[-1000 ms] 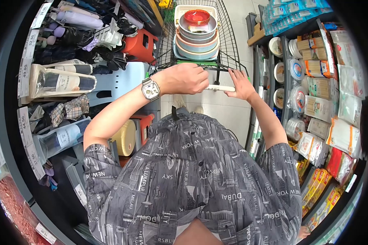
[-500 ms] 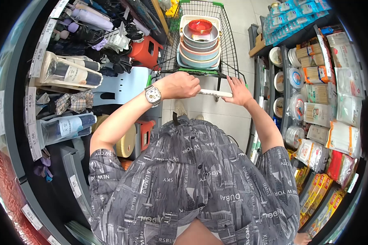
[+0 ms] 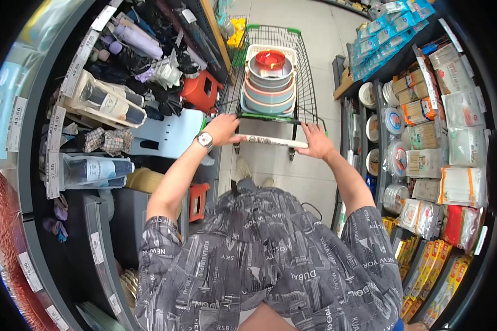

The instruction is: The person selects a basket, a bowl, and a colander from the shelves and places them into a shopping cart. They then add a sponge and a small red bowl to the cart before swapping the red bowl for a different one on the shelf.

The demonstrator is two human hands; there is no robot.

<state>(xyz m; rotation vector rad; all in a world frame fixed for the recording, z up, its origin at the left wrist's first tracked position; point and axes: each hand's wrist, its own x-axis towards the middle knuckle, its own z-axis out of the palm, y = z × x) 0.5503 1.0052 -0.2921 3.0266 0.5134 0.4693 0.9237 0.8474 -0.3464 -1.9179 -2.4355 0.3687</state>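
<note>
A shopping cart (image 3: 315,91) with green corner trim stands in front of me. Its white handle bar (image 3: 270,142), printed with dark lettering, spans between my hands. My left hand (image 3: 222,130), with a square-faced watch on the wrist, is on the left end of the handle, thumb along the bar. Over the right end lies my right hand (image 3: 317,142), fingers forward and thumb against the bar. Inside the cart, a red bowl (image 3: 270,59) tops a stack of grey, pink and blue basins (image 3: 269,98), with a cream basket (image 3: 254,49) behind.
Shelves on the left carry packed umbrellas (image 3: 116,106), a light blue plastic stool (image 3: 168,132) and a red stool (image 3: 200,91). To the right hang blue packets (image 3: 389,41) above packs of skewers (image 3: 422,140) and round tubs (image 3: 395,120). The tiled floor (image 3: 315,182) runs along the aisle.
My left hand has gone from a raised, curled fist to lying over the handle with its thumb along it. The right hand stays on the handle. The view has shifted slightly, showing more floor ahead.
</note>
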